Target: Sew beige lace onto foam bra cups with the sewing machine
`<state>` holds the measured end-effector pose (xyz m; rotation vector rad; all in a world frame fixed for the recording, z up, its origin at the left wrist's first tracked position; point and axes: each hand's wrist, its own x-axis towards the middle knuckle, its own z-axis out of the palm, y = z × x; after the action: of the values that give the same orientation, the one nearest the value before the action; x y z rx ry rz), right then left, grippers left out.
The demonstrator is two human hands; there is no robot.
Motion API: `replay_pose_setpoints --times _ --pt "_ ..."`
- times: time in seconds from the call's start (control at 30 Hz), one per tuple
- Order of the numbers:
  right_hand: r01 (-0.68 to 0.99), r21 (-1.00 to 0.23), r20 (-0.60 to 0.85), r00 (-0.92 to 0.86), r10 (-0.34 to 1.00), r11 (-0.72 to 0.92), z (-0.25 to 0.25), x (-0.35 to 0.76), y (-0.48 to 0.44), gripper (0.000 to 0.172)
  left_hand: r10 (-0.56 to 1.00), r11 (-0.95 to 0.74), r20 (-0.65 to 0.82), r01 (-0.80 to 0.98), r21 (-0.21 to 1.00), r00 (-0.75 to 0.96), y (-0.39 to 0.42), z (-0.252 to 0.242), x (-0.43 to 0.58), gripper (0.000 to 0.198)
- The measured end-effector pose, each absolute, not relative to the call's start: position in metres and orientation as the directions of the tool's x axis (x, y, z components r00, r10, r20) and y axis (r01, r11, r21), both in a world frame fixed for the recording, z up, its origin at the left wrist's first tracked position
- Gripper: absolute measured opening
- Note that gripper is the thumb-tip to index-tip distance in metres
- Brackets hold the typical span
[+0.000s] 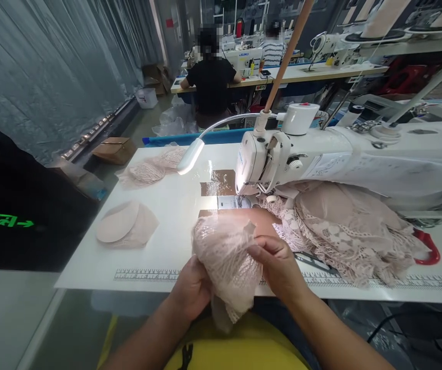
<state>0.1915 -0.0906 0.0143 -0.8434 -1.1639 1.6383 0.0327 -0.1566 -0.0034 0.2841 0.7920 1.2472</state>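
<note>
Both my hands hold one pale pink lace piece (226, 257) at the near edge of the white sewing table (167, 205). My left hand (192, 288) grips it from below on the left, fingers closed and partly hidden under the fabric. My right hand (278, 264) pinches its right edge between thumb and fingers. Just beyond stands the white sewing machine (267, 154), its needle area lit by a small gooseneck lamp (190, 155). A heap of the same lace (344, 231) lies under the machine's arm to the right.
Two pale cup pads (122, 223) lie on the table's left, more lace (151, 167) at the far left corner. Red-handled scissors (428, 246) lie at right. A ruler strip (143, 276) runs along the front edge. Two people sit at far benches; cardboard boxes (115, 149) stand on the floor left.
</note>
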Motion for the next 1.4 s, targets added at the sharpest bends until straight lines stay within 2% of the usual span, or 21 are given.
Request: replay_pose_setpoints --times 0.1,0.27,0.33,0.4,0.5,0.57,0.63,0.7,0.77,0.8,0.87,0.93,1.0,1.07,1.23,1.3,1.4 --pt "-0.41 -0.885 -0.103 -0.291 0.951 -0.222 0.016 0.198 -0.09 0.027 0.922 0.332 -0.368 -0.736 0.591 0.12 -0.159 -0.005 0.025 0.024" --pt "-0.316 -0.923 -0.085 -0.391 0.916 -0.22 0.016 0.202 -0.094 0.027 0.945 0.322 -0.248 -0.74 0.59 0.214 -0.16 0.004 0.011 0.027" --pt "-0.259 -0.947 -0.058 -0.441 0.896 -0.189 0.013 0.199 -0.095 0.028 0.958 0.275 -0.241 -0.728 0.628 0.154 -0.156 0.007 0.013 0.031" --pt "-0.248 -0.953 -0.04 -0.459 0.888 -0.171 0.011 0.196 -0.097 0.029 0.955 0.225 -0.293 -0.745 0.628 0.041 -0.151 0.007 0.016 0.031" --pt "-0.344 -0.922 -0.034 -0.387 0.921 -0.179 0.009 0.195 -0.097 0.031 0.901 0.177 -0.423 -0.808 0.561 -0.096 -0.146 0.003 0.014 0.022" --pt "-0.394 -0.9 -0.046 -0.337 0.94 -0.185 0.009 0.198 -0.097 0.031 0.884 0.151 -0.442 -0.803 0.577 -0.152 -0.145 0.0 0.005 0.016" --pt "-0.367 -0.912 -0.04 -0.361 0.932 -0.182 0.011 0.201 -0.098 0.03 0.91 0.042 -0.319 -0.707 0.706 -0.264 -0.145 0.002 -0.007 0.018" --pt "-0.269 -0.949 -0.018 -0.471 0.882 -0.164 0.014 0.203 -0.1 0.027 0.945 -0.113 -0.06 -0.494 0.862 -0.321 -0.145 0.009 -0.019 0.031" --pt "-0.162 -0.98 0.001 -0.595 0.804 -0.119 0.018 0.201 -0.102 0.024 0.973 -0.202 0.165 -0.253 0.946 -0.162 -0.144 0.02 -0.025 0.051" --pt "-0.12 -0.989 0.009 -0.638 0.77 -0.088 0.02 0.199 -0.102 0.024 0.983 -0.182 0.184 -0.155 0.971 -0.003 -0.143 0.026 -0.025 0.058" --pt "-0.061 -0.998 0.034 -0.678 0.735 -0.01 0.025 0.195 -0.104 0.023 0.954 -0.068 0.069 -0.013 0.998 0.291 -0.142 0.035 -0.022 0.053" --pt "-0.001 -0.995 0.076 -0.665 0.743 0.101 0.027 0.191 -0.104 0.02 0.901 0.048 -0.064 0.048 0.998 0.429 -0.141 0.038 -0.015 0.032" --pt "0.09 -0.971 0.116 -0.629 0.769 0.219 0.028 0.188 -0.104 0.017 0.889 0.1 -0.104 0.034 0.994 0.445 -0.141 0.036 -0.008 0.019" --pt "0.164 -0.937 0.154 -0.596 0.788 0.307 0.028 0.186 -0.103 0.013 0.894 0.097 -0.098 0.024 0.995 0.437 -0.142 0.032 -0.003 0.017" --pt "0.136 -0.859 0.371 -0.498 0.784 0.494 0.032 0.183 -0.103 0.014 0.896 0.061 -0.086 0.071 0.996 0.435 -0.143 0.031 -0.002 0.015" --pt "0.154 -0.852 0.387 -0.456 0.802 0.499 0.035 0.183 -0.102 0.015 0.897 0.093 -0.106 0.05 0.994 0.43 -0.142 0.032 -0.005 0.019" --pt "0.211 -0.877 0.32 -0.416 0.851 0.433 0.038 0.184 -0.101 0.019 0.904 0.145 -0.142 0.025 0.989 0.403 -0.142 0.034 -0.009 0.026"
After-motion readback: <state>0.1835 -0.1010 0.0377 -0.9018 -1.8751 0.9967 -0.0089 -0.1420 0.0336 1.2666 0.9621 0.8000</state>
